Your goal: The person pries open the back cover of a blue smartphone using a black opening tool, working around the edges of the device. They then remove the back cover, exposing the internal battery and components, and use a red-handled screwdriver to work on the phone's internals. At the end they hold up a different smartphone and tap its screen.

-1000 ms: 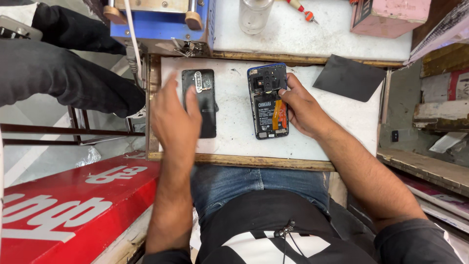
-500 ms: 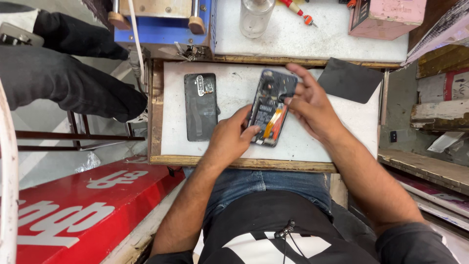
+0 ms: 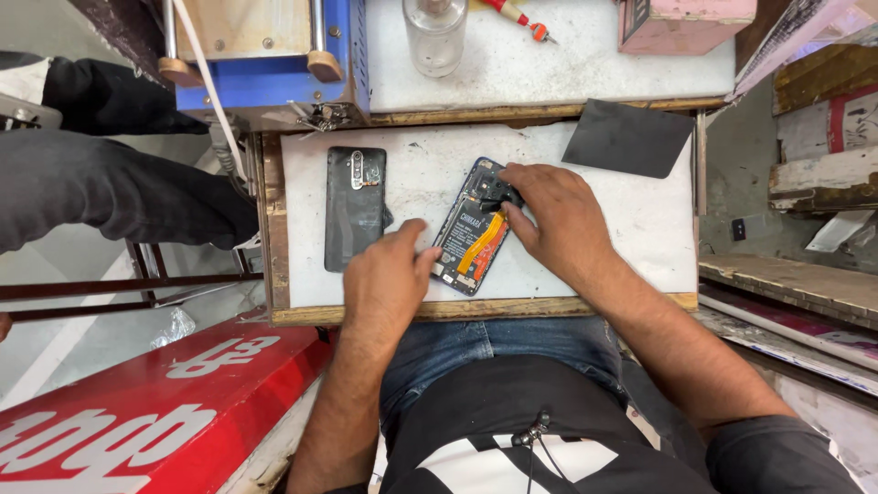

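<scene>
An opened smartphone (image 3: 476, 234) lies tilted on the white work board (image 3: 412, 174), its insides and an orange flex cable showing. My left hand (image 3: 389, 279) steadies its lower left edge with the fingertips. My right hand (image 3: 558, 220) rests over its upper end, with the fingers pinching a small black part near the camera area. The phone's dark back cover (image 3: 355, 207) lies flat to the left, apart from both hands.
A black mat (image 3: 629, 137) lies at the board's far right corner. A clear glass jar (image 3: 435, 35), a red-handled screwdriver (image 3: 517, 18) and a pink box (image 3: 686, 23) sit on the shelf behind. A blue machine (image 3: 274, 64) stands at back left. Another person's dark sleeve (image 3: 119, 192) is at the left.
My left hand left the back cover and came right to the phone's lower edge. The open phone was turned and laid down tilted. My right hand shifted onto its upper end.
</scene>
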